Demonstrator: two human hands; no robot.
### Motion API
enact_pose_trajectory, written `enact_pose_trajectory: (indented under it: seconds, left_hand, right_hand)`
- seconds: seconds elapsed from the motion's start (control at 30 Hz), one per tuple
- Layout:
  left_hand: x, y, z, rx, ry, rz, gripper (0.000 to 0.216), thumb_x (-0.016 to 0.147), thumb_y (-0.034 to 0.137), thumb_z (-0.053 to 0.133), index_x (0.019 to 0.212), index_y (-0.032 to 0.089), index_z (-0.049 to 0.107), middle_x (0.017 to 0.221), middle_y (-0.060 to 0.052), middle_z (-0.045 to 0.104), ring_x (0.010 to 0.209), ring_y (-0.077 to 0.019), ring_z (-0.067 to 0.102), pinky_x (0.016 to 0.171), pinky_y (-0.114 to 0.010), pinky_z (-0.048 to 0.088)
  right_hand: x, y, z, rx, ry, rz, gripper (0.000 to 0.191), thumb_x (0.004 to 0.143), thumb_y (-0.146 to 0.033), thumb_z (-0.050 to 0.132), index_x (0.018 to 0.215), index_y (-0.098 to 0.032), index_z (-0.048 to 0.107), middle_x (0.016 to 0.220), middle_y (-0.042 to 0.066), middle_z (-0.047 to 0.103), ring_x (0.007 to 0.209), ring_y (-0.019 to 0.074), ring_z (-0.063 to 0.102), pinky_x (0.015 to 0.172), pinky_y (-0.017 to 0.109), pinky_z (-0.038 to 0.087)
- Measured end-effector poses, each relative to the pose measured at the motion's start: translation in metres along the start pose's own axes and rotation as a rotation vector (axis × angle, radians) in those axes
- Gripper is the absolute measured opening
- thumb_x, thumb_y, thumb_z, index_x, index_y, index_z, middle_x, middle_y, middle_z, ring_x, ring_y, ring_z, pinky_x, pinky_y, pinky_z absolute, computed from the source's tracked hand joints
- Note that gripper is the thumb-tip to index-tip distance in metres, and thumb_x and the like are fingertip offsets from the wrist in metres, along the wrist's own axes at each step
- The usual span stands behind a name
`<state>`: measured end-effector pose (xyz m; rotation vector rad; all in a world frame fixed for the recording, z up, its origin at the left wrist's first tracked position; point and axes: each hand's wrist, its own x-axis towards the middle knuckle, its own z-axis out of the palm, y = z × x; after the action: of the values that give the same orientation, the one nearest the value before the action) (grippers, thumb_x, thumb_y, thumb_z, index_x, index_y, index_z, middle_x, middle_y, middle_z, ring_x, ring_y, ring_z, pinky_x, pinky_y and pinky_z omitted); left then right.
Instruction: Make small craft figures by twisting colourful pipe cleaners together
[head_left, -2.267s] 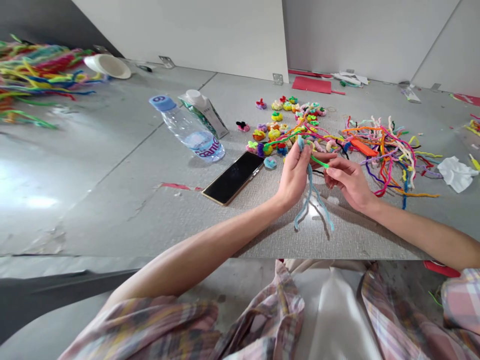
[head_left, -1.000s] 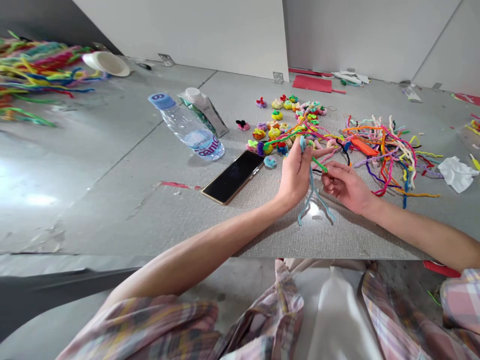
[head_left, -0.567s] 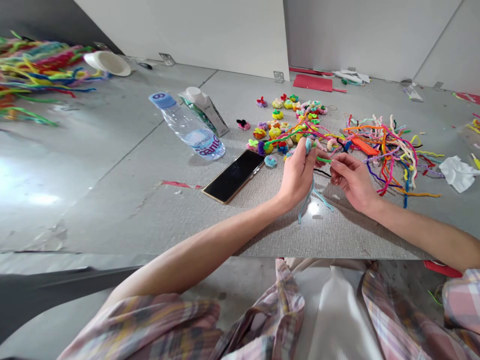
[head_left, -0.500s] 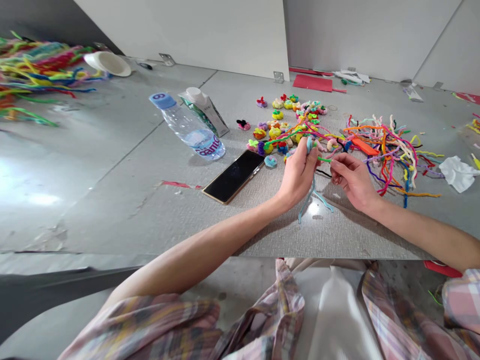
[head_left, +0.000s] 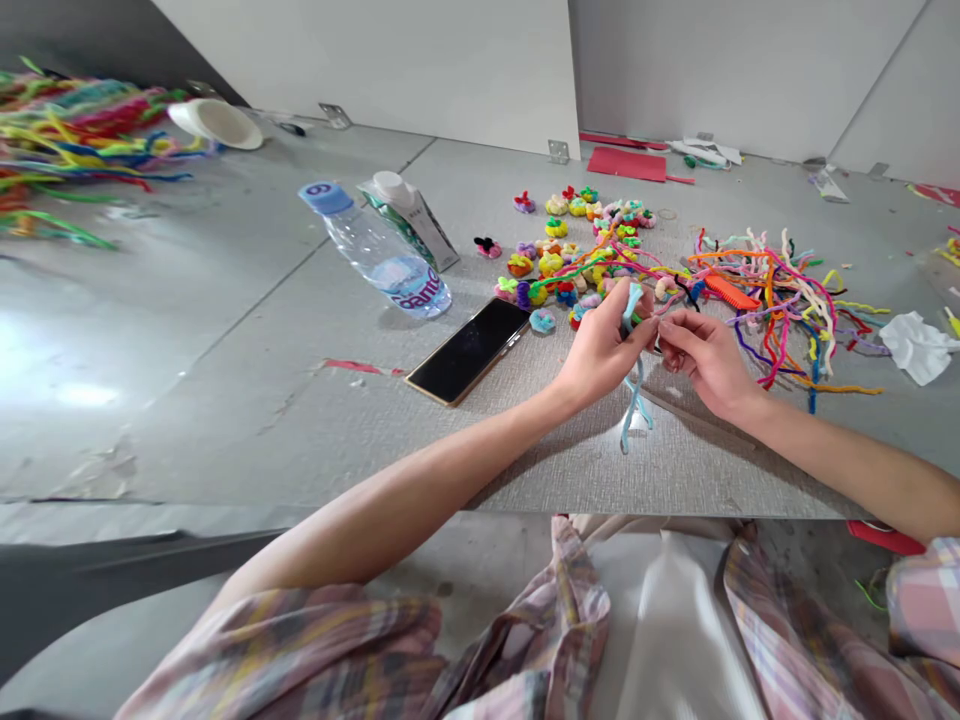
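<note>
My left hand point(head_left: 602, 345) is closed around a light blue pipe cleaner point(head_left: 637, 400), whose loop sticks up above the fingers while two loose ends dangle below. A bit of green pipe cleaner shows between the fingers. Its tips pinched, my right hand point(head_left: 709, 362) meets the left fingertips; the green piece it gripped a moment earlier is mostly hidden there. Just beyond the hands lie several small pipe-cleaner flowers point(head_left: 550, 264) in mixed colours. A tangle of loose pipe cleaners point(head_left: 787, 290) spreads to the right, with an orange comb point(head_left: 731, 292) on it.
Left of my hands lies a black phone point(head_left: 471, 350), with a water bottle point(head_left: 382, 255) and a carton point(head_left: 412, 220) behind it. A crumpled tissue point(head_left: 916, 346) is at the right. Far left are more pipe cleaners point(head_left: 82, 140) and a white cup point(head_left: 217, 124). Panels point(head_left: 375, 70) stand along the back.
My left hand has turned and shifted right, bringing the fingertips of both hands together. The green stretch between them is now mostly hidden, and the blue ends hang closer together.
</note>
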<state>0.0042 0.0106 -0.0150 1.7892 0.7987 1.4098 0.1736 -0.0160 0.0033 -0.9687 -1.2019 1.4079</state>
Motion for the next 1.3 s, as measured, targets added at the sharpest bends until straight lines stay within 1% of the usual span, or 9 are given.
enact_pose_trajectory:
  seconds: [0.27, 0.37, 0.43, 0.53, 0.67, 0.77, 0.93, 1.13, 1.3]
  left_hand:
    - [-0.002, -0.002, 0.0, 0.098, 0.001, -0.004, 0.015, 0.096, 0.017, 0.064, 0.095, 0.025, 0.051, 0.08, 0.003, 0.06, 0.069, -0.0144, 0.06, 0.069, -0.03, 0.049]
    - [0.0, -0.004, 0.001, 0.013, 0.011, -0.028, 0.016, 0.095, 0.019, 0.066, 0.095, 0.025, 0.052, 0.082, 0.002, 0.06, 0.068, -0.0143, 0.059, 0.067, -0.03, 0.049]
    - [0.003, -0.005, 0.001, -0.059, 0.03, -0.043, 0.016, 0.094, 0.02, 0.068, 0.095, 0.025, 0.053, 0.084, 0.002, 0.06, 0.067, -0.0135, 0.059, 0.065, -0.03, 0.049]
    - [0.005, -0.004, 0.002, -0.163, 0.05, -0.083, 0.017, 0.093, 0.02, 0.071, 0.095, 0.025, 0.054, 0.082, 0.003, 0.058, 0.064, -0.012, 0.058, 0.063, -0.029, 0.049]
    - [0.005, -0.005, 0.004, -0.277, 0.059, -0.147, 0.019, 0.091, 0.021, 0.073, 0.092, 0.024, 0.054, 0.075, 0.004, 0.057, 0.062, -0.0124, 0.058, 0.062, -0.028, 0.048]
    - [0.004, -0.006, 0.005, -0.335, 0.064, -0.174, 0.018, 0.092, 0.02, 0.073, 0.093, 0.024, 0.055, 0.071, 0.005, 0.056, 0.061, -0.0122, 0.056, 0.062, -0.028, 0.047]
    - [0.003, -0.004, 0.005, -0.359, 0.05, -0.186, 0.019, 0.093, 0.022, 0.074, 0.094, 0.024, 0.055, 0.069, 0.005, 0.057, 0.06, -0.0125, 0.056, 0.063, -0.029, 0.047]
    - [0.003, -0.001, 0.006, -0.329, 0.061, -0.195, 0.025, 0.094, 0.03, 0.079, 0.093, 0.024, 0.055, 0.067, 0.005, 0.058, 0.059, -0.0136, 0.057, 0.062, -0.029, 0.049]
    - [0.004, -0.003, 0.005, -0.342, 0.049, -0.194, 0.023, 0.094, 0.029, 0.077, 0.094, 0.025, 0.054, 0.067, 0.005, 0.058, 0.06, -0.0135, 0.057, 0.062, -0.03, 0.048]
  right_hand:
    - [0.004, -0.004, -0.004, 0.156, -0.059, 0.253, 0.037, 0.067, -0.041, 0.094, 0.07, -0.021, 0.063, 0.061, -0.007, 0.046, 0.055, 0.0086, 0.036, 0.049, 0.025, 0.027]
    - [0.006, -0.003, -0.008, 0.123, -0.076, 0.284, 0.039, 0.069, -0.045, 0.093, 0.072, -0.022, 0.061, 0.063, -0.006, 0.05, 0.055, 0.0089, 0.039, 0.051, 0.025, 0.031]
    - [0.007, -0.003, -0.011, -0.02, -0.061, 0.174, 0.036, 0.08, -0.05, 0.086, 0.076, -0.022, 0.063, 0.066, -0.004, 0.055, 0.056, 0.0104, 0.044, 0.052, 0.027, 0.035]
    - [0.008, -0.004, -0.015, -0.442, -0.026, -0.18, 0.022, 0.096, -0.044, 0.071, 0.089, -0.023, 0.068, 0.071, -0.002, 0.063, 0.059, 0.0139, 0.054, 0.057, 0.03, 0.042]
    - [0.007, -0.007, -0.02, -1.079, -0.019, -0.742, 0.007, 0.098, -0.024, 0.07, 0.105, -0.023, 0.07, 0.088, 0.003, 0.074, 0.078, 0.0196, 0.069, 0.074, 0.035, 0.052]
    - [0.005, -0.009, -0.021, -1.395, -0.029, -0.974, 0.011, 0.105, -0.019, 0.061, 0.101, -0.022, 0.072, 0.096, 0.006, 0.078, 0.092, 0.0226, 0.073, 0.079, 0.036, 0.053]
    - [0.006, -0.014, -0.022, -1.569, 0.003, -1.067, 0.02, 0.11, -0.02, 0.057, 0.097, -0.02, 0.072, 0.093, 0.006, 0.077, 0.088, 0.0214, 0.072, 0.075, 0.036, 0.051]
    - [0.008, -0.018, -0.024, -1.653, -0.077, -1.061, 0.022, 0.109, -0.018, 0.057, 0.093, -0.02, 0.072, 0.089, 0.006, 0.075, 0.085, 0.0218, 0.068, 0.073, 0.037, 0.048]
    - [0.011, -0.016, -0.025, -1.403, -0.119, -0.872, 0.022, 0.108, -0.021, 0.055, 0.096, -0.023, 0.073, 0.096, 0.007, 0.076, 0.093, 0.0245, 0.07, 0.083, 0.039, 0.052]
